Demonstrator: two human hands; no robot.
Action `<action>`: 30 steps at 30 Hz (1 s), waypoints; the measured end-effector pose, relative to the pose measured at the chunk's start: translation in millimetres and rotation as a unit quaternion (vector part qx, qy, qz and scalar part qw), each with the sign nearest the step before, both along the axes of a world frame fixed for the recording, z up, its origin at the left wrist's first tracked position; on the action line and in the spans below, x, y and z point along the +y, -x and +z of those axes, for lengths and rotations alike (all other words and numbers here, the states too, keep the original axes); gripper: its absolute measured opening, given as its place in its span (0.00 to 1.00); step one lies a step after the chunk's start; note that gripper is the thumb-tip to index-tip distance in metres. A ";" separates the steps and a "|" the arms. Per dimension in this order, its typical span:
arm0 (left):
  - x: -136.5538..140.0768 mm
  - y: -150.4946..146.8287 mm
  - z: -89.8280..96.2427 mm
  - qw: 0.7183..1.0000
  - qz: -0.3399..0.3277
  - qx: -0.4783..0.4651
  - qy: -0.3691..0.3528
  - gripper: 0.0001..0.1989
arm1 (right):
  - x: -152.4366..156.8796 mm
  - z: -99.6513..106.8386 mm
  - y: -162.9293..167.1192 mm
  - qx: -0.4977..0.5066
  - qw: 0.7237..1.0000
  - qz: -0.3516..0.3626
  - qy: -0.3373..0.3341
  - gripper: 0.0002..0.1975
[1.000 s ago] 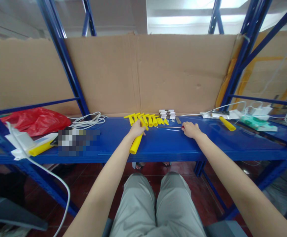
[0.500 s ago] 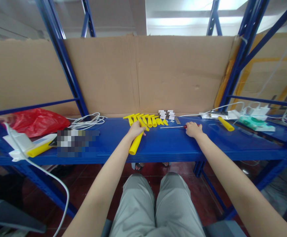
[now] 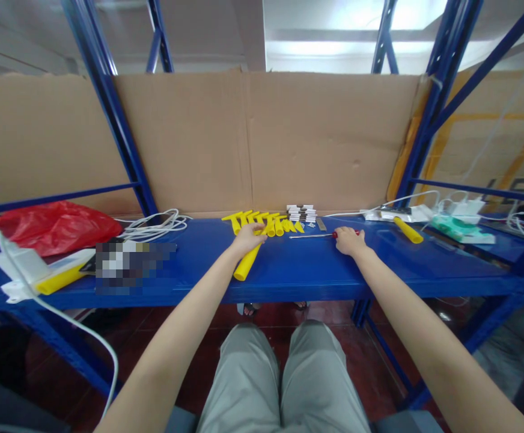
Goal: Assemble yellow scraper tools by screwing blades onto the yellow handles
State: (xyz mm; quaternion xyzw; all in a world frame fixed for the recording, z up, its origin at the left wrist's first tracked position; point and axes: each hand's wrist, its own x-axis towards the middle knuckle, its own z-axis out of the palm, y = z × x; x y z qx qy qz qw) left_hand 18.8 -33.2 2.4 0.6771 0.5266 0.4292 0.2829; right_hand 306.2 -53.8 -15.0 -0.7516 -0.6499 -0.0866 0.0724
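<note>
Screwdriver (image 3: 311,236) has edged right with my right hand (image 3: 350,242), fingers closed on its handle, shaft left of them. Left hand (image 3: 245,239) grips a yellow tool (image 3: 247,263), stem slanting nearward from those fingers. Gap wider; I judge the two not engaged.

Both bare arms (image 3: 199,331) are reaching forward across the near edge of the desk (image 3: 298,270), slanting inward. The left hand (image 3: 247,240) is staying low over the desk near its middle, back upward, the fingers closing in a grip. The right hand (image 3: 349,241) is lying farther right over the desk, its fingers curling inward. The knees (image 3: 313,340) are resting slightly apart below the desk's front edge.
</note>
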 end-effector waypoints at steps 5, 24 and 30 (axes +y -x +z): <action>1.1 -2.0 0.9 0.979 0.000 0.177 -0.105 0.15 | 0.0 0.2 0.2 -0.002 1.000 0.002 -0.006 0.25; -6.3 8.6 -8.1 0.911 -0.066 0.363 -0.184 0.19 | 3.7 2.3 17.9 0.000 0.992 0.107 -0.068 0.25; -17.1 2.3 -4.4 0.882 -0.078 0.416 -0.209 0.21 | 34.3 5.0 27.5 0.031 0.987 0.154 -0.019 0.22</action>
